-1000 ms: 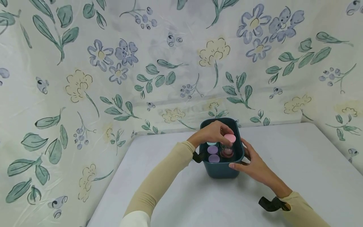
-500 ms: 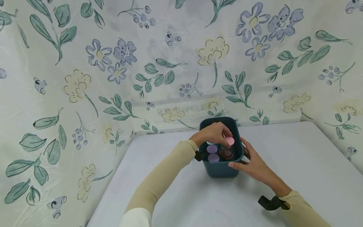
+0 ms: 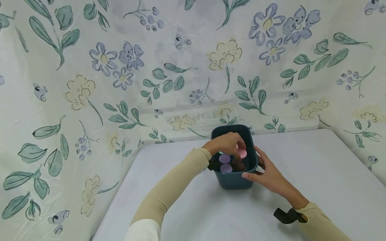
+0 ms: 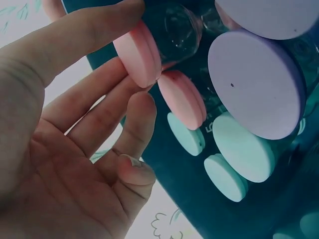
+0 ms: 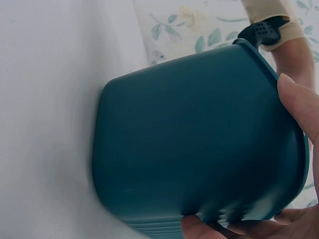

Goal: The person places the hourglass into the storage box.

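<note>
A dark teal bin (image 3: pixel 233 182) stands on the table with several sand timers in it. My left hand (image 3: pixel 227 143) reaches inside and pinches a pink-ended sand timer (image 4: pixel 137 55) between thumb and fingers; its clear glass bulb shows in the left wrist view. Close to it are another pink-ended timer (image 4: pixel 182 99), a purple-ended timer (image 4: pixel 254 84) and a mint-ended timer (image 4: pixel 242 147). My right hand (image 3: pixel 269 175) grips the bin from its right side, thumb at the rim and fingers against the outer wall. The held timer's lower end is hidden.
The white table (image 3: pixel 193 207) extends around the bin. Behind it hangs a floral-patterned sheet (image 3: pixel 181 83), close to the bin's far side. Black straps (image 3: pixel 287 216) circle the wrists.
My left hand has lowered the pink-ended sand timer deeper into the bin, toward the near right part. The right hand keeps its hold on the bin.
</note>
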The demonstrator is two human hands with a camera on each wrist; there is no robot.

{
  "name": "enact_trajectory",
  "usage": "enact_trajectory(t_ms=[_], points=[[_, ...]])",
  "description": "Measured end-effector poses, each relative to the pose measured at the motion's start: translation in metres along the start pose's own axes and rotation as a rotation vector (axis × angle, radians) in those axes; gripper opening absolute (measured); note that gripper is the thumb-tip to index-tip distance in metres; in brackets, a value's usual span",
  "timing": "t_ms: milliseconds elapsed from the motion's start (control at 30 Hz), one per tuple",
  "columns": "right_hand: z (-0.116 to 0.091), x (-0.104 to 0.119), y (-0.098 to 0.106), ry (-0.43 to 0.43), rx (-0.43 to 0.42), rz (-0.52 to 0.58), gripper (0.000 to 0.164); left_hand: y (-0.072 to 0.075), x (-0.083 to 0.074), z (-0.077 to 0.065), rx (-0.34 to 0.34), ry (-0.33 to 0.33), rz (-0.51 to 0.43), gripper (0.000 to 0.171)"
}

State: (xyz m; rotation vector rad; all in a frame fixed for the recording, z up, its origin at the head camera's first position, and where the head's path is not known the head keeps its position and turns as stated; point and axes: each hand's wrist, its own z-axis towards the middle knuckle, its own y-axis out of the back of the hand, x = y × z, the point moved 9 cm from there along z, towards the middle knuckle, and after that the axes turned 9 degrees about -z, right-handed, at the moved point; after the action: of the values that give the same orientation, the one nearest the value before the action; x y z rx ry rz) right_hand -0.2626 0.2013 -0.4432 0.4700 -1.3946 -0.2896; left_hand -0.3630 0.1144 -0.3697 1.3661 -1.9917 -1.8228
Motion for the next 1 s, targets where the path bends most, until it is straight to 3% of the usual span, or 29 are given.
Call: enact_trajectory(t_ms=[567,767,1000], points=[[-0.001,0.0,-0.001,-0.01,0.012,0.01,0.11,-0.016,-0.003,0.004,0.097,-0.032,0.197,0.026],[0.0,0.001,0.0,-0.01,0.012,0.006,0.11,-0.016,-0.004,0.002,0.113,-0.012,0.199,0.03],[-0.001,0.001,0.0,-0.006,0.011,0.011,0.111,-0.019,-0.007,0.001,0.138,-0.051,0.146,0.034]])
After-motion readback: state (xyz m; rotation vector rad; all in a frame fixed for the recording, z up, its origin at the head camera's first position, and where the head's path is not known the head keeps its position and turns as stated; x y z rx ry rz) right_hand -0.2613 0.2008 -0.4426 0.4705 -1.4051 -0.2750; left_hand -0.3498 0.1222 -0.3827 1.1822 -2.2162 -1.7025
